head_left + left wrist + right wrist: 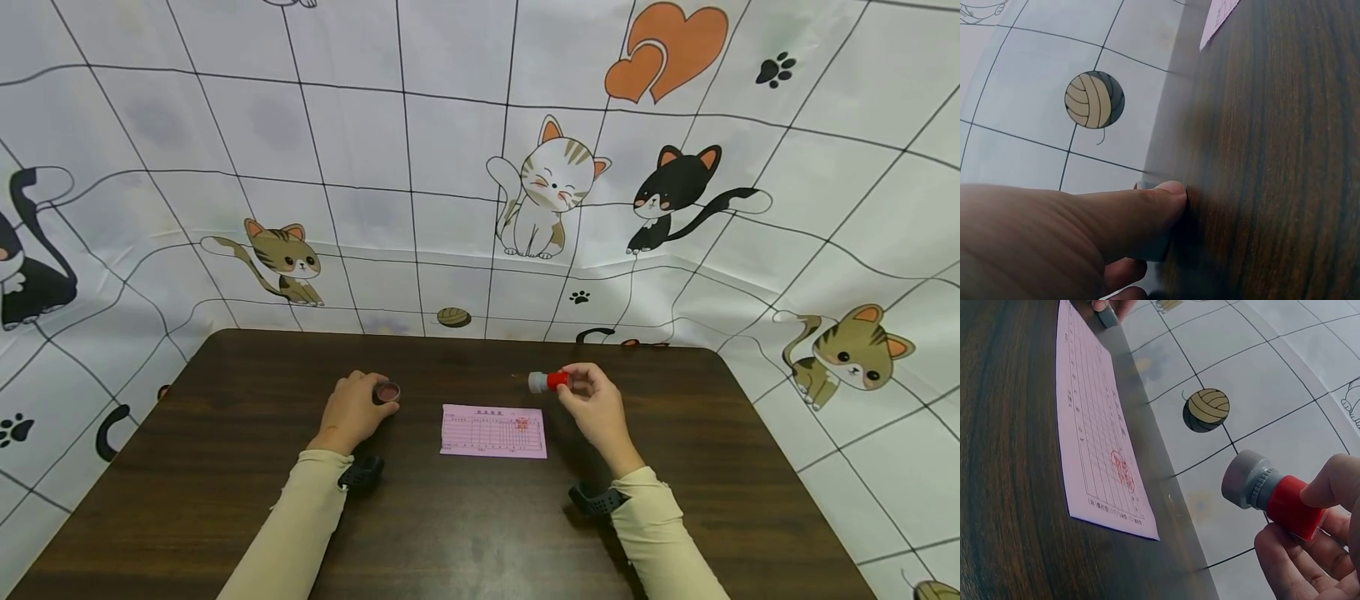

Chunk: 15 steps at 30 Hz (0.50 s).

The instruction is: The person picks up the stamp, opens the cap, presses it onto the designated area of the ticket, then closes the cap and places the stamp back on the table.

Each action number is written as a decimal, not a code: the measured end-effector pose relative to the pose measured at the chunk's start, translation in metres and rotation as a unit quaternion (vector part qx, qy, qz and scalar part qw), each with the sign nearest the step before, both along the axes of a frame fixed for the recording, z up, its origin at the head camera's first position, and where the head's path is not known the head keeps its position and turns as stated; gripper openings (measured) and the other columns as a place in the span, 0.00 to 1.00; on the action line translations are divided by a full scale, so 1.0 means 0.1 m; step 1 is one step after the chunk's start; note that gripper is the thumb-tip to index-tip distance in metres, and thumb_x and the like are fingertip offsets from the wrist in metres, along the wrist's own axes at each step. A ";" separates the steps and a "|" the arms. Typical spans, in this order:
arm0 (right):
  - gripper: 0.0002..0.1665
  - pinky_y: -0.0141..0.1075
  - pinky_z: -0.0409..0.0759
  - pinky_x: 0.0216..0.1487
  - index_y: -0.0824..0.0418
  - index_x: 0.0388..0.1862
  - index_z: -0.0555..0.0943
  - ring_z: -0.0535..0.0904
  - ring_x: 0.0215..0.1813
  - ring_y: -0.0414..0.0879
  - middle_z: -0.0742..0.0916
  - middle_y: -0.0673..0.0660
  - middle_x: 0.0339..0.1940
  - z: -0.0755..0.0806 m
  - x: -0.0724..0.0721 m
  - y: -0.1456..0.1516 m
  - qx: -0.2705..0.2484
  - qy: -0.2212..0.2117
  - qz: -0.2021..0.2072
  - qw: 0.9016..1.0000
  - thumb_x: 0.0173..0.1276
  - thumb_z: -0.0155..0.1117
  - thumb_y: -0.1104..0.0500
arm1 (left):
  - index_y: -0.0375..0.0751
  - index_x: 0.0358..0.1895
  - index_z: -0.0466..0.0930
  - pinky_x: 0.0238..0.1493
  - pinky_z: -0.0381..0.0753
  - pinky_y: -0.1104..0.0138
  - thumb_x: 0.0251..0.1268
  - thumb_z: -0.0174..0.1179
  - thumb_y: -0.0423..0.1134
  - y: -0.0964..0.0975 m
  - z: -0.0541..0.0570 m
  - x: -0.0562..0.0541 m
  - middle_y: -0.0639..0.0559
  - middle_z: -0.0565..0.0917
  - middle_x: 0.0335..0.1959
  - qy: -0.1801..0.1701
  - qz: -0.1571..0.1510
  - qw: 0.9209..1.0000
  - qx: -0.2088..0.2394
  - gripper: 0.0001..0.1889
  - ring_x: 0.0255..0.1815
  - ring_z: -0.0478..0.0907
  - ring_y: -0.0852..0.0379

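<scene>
In the head view, my left hand (351, 410) holds a small round cap (387, 392) by its sides, its open reddish inside facing up. The left wrist view shows the thumb over the cap (1154, 247), hiding most of it. My right hand (596, 410) pinches a self-inking stamp (557, 381) with a red body and a grey head. That stamp (1295, 503) lies tilted sideways between thumb and fingers in the right wrist view, above the table. Between the hands lies a pink printed form (487, 437), bearing a red seal mark (522, 423) near its upper right.
The dark wooden table (435, 517) ends at a white cloth (450, 208) printed with cats and grid lines, which rises behind it and at both sides. A dark band (362, 472) is worn on the left wrist, another band (597, 500) on the right.
</scene>
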State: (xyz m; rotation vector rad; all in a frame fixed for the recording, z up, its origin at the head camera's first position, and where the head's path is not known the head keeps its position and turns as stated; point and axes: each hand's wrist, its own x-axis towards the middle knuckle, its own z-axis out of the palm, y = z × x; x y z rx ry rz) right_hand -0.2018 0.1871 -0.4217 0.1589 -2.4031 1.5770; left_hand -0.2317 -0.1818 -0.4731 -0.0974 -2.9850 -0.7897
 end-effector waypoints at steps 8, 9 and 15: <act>0.16 0.31 0.85 0.49 0.76 0.54 0.79 0.85 0.49 0.62 0.86 0.72 0.48 0.03 0.02 -0.03 0.004 -0.007 0.000 1.000 0.69 0.66 0.72 | 0.34 0.61 0.81 0.53 0.78 0.44 0.66 0.72 0.43 0.06 0.06 0.04 0.35 0.79 0.54 0.012 -0.007 1.000 0.001 0.24 0.55 0.74 0.35; 0.16 0.31 0.85 0.50 0.76 0.54 0.79 0.85 0.49 0.62 0.86 0.72 0.48 0.03 0.02 -0.03 0.004 -0.006 0.001 1.000 0.69 0.66 0.72 | 0.35 0.61 0.81 0.53 0.78 0.45 0.67 0.72 0.42 0.08 0.08 0.04 0.36 0.79 0.54 0.014 -0.008 1.000 0.002 0.24 0.55 0.74 0.36; 0.16 0.29 0.85 0.48 0.75 0.54 0.79 0.86 0.49 0.61 0.86 0.71 0.48 0.04 0.04 -0.06 0.001 -0.008 0.007 1.000 0.69 0.66 0.72 | 0.35 0.62 0.80 0.57 0.79 0.45 0.68 0.71 0.41 0.14 0.14 0.04 0.36 0.80 0.56 0.034 -0.020 0.999 0.003 0.23 0.58 0.76 0.38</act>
